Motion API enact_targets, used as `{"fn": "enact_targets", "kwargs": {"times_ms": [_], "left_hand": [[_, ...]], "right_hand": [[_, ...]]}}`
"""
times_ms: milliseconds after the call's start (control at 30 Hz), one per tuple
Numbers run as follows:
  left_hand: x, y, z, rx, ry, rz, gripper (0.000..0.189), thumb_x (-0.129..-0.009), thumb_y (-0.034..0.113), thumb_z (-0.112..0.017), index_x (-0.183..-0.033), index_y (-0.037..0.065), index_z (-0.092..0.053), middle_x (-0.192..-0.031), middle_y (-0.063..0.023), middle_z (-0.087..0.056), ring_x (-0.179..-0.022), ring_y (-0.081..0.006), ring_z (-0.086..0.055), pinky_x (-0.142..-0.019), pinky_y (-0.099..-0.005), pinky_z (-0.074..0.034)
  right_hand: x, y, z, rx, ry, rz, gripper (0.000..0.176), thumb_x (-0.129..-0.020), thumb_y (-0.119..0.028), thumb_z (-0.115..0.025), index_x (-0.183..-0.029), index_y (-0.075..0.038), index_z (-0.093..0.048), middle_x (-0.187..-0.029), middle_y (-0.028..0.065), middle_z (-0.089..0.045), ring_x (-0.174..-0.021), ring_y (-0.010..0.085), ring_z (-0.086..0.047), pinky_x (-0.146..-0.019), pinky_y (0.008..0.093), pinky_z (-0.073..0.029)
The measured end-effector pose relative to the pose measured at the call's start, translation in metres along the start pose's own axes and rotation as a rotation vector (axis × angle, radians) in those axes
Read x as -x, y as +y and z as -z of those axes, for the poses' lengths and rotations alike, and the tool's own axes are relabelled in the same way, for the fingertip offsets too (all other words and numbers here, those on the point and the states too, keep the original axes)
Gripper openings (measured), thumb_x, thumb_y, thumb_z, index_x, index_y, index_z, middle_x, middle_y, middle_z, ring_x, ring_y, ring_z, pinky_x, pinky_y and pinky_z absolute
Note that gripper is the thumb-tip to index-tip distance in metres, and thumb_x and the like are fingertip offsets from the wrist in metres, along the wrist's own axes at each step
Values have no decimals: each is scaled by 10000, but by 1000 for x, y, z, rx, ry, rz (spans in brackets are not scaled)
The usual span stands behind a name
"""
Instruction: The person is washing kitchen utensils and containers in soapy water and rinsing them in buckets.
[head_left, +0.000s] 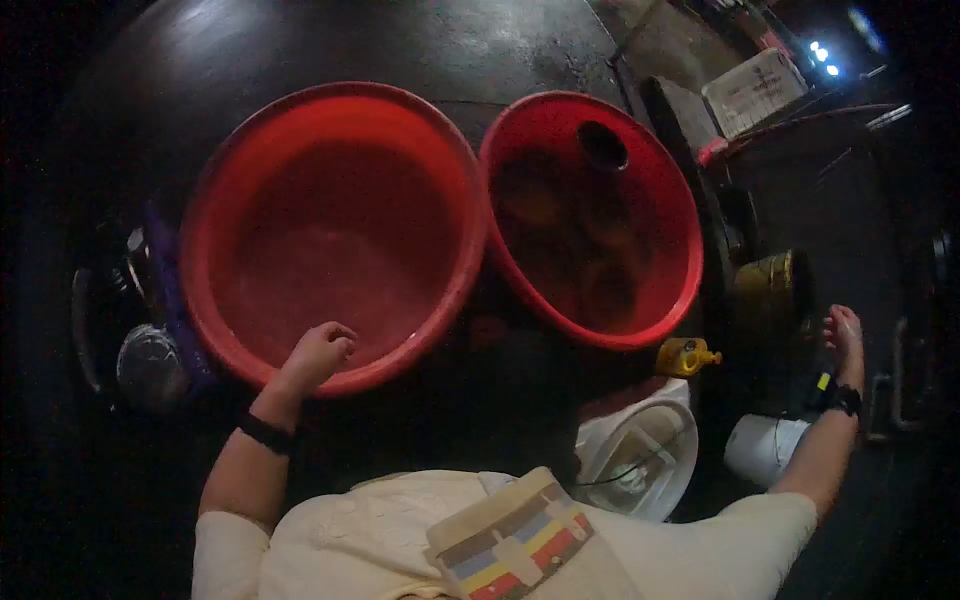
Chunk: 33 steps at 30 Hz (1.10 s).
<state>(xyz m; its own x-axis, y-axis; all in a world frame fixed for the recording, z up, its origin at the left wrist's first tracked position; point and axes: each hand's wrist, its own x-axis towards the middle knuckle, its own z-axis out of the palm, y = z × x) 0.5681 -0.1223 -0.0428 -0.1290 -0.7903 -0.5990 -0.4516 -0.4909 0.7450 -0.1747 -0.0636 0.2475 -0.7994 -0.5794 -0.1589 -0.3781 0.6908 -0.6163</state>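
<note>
My left hand [320, 355] hangs over the near rim of a large red basin [205, 300], its fingers curled in and nothing visible in them. The basin seems to hold water. A second red tub [690, 260] stands tilted beside it, with dark liquid, several blurred shapes and a dark round thing [602, 146] near its far wall. Far to the right, my right hand [843, 330] is raised with loosely bent fingers slightly apart and holds nothing I can see. Closest to that hand is a yellowish pot [768, 288], seemingly apart from it.
A yellow bottle [685, 356] lies below the right tub. Near my body are a white lidded container [650, 450] and a white bucket [765, 447]. Metal pots [150, 365] stand at the left. A pale crate [755, 92] sits at the back right.
</note>
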Motion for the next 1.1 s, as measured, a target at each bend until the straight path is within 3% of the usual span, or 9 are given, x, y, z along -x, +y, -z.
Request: {"fn": "enact_targets", "kwargs": {"times_ms": [200,300,433,500,700,833,900,967,1100], "left_hand": [[-26,-56,-38,-317,284,-34,195,-737,87,-502,-902,13,-572,-824,-131,-591,-789,-229,-572,-690,-310,-443],[-24,-64,-41,-335,388,24,180,-736,84,-501,-888,19,-571,-860,-153,-586,-827,-279,-570,-717,-335,-441],[-27,-88,-33,-491,488,59,167,-739,86,-500,-877,18,-562,-887,-164,-576,-852,-313,-550,-738,-366,-432],[-25,-87,-30,-584,516,103,165,-741,91,-499,-877,20,-558,-888,-163,-573,-858,-317,-542,-740,-376,-428],[-18,-71,-28,-724,519,186,155,-746,115,-500,-864,32,-557,-879,-138,-577,-852,-316,-540,-735,-382,-424],[-21,-82,-28,-677,530,186,168,-743,125,-508,-879,43,-564,-902,-129,-583,-844,-311,-552,-716,-382,-433],[-21,-87,-28,-640,516,177,182,-743,129,-510,-896,49,-565,-916,-128,-585,-843,-308,-556,-708,-384,-437],[-22,-86,-27,-591,492,180,195,-744,132,-509,-914,55,-564,-928,-127,-586,-845,-305,-558,-705,-389,-439],[-36,-91,-24,-424,439,106,217,-750,128,-504,-946,50,-552,-866,-127,-577,-817,-259,-565,-705,-361,-444]], "right_hand": [[-109,78,-251,360,-455,276,296,-747,-233,-633,-933,-10,-574,-762,54,-588,-633,145,-550,-532,278,-443],[-37,47,-393,579,-631,216,455,-695,-373,-657,-921,18,-595,-823,112,-620,-735,197,-592,-628,325,-469],[-37,104,-525,716,-539,201,464,-699,-336,-625,-970,38,-578,-1069,221,-543,-985,345,-533,-828,387,-439],[-9,85,-532,594,-309,-86,340,-725,-215,-589,-964,28,-577,-1068,216,-544,-961,350,-544,-824,392,-439],[-6,101,-545,252,4,-121,163,-738,-113,-566,-858,-5,-593,-888,173,-606,-807,296,-596,-654,378,-466],[-7,71,-496,-454,-171,-335,139,-731,-154,-614,-737,-30,-550,-709,51,-536,-560,173,-476,-461,358,-352],[13,37,-468,-567,-47,-347,306,-763,-167,-607,-1000,-3,-503,-894,73,-554,-717,172,-533,-568,288,-424],[18,27,-451,-877,-301,-195,424,-781,-147,-594,-1127,34,-427,-972,81,-542,-863,168,-518,-682,275,-431],[35,-12,-453,-853,-514,143,388,-803,-101,-563,-1123,64,-417,-1006,96,-532,-921,155,-496,-765,265,-409]]}}
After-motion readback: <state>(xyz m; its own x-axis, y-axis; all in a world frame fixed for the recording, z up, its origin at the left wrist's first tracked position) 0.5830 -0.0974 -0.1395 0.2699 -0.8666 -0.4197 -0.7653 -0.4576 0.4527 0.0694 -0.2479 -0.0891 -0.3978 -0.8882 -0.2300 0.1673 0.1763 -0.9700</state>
